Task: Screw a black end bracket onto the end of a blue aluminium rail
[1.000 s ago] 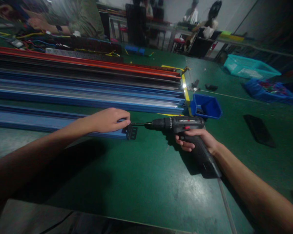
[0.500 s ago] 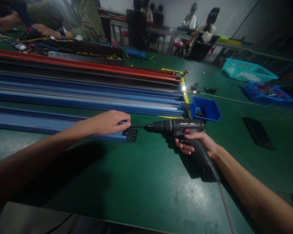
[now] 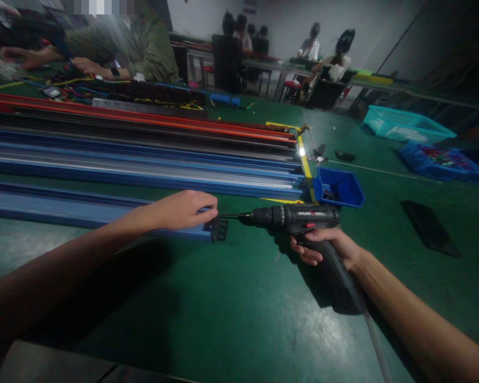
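My right hand [image 3: 330,247] is wrapped round the grip of a black corded power drill [image 3: 309,215], one finger at its trigger. The drill lies level and points left, its long bit [image 3: 229,216] reaching the end of a blue metal profile [image 3: 104,211]. A black slotted end bracket [image 3: 221,230] sits at that end of the profile. Over the same end is my left hand [image 3: 187,208], thumb and fingers pinched together beside the bit's tip. What lies between those fingertips is hidden.
Several blue, black and red profiles [image 3: 151,154] lie beyond, along yellow tape [image 3: 305,162]. Right of them stands a blue bin [image 3: 343,186]. A black flat piece [image 3: 429,226] and a teal basket [image 3: 407,125] are farther right. A co-worker's hands [image 3: 90,66] are among wires.
The whole view has shifted slightly, so everything appears a little lower. Both hands, the drill and the profile keep nearly the same places relative to one another.
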The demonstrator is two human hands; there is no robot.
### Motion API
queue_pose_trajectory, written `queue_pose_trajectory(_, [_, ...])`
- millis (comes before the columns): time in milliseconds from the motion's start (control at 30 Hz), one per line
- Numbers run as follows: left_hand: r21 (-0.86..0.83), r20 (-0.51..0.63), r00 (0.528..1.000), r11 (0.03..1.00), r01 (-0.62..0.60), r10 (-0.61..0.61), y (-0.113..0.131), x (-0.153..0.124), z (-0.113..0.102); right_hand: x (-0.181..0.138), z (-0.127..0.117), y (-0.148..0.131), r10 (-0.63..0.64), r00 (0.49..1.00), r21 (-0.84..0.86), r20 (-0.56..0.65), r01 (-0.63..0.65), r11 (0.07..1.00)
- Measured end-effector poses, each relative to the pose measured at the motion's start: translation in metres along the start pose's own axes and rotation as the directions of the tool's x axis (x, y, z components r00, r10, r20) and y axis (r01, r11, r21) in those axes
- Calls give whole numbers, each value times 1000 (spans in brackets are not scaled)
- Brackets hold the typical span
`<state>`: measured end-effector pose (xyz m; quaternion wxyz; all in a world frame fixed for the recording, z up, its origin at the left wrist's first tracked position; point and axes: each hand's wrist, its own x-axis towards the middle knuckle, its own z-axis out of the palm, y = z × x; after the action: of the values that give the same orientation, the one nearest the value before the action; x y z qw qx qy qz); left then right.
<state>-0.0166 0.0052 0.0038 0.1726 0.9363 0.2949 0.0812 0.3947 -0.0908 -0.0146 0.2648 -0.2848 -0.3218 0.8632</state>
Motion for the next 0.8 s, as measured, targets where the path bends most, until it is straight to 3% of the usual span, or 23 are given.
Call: queue_pose_trajectory(800, [-32,0,1000,999,10,-10,3,-1,-1,-1,-3,1,5,1000,-44,19,-4,999])
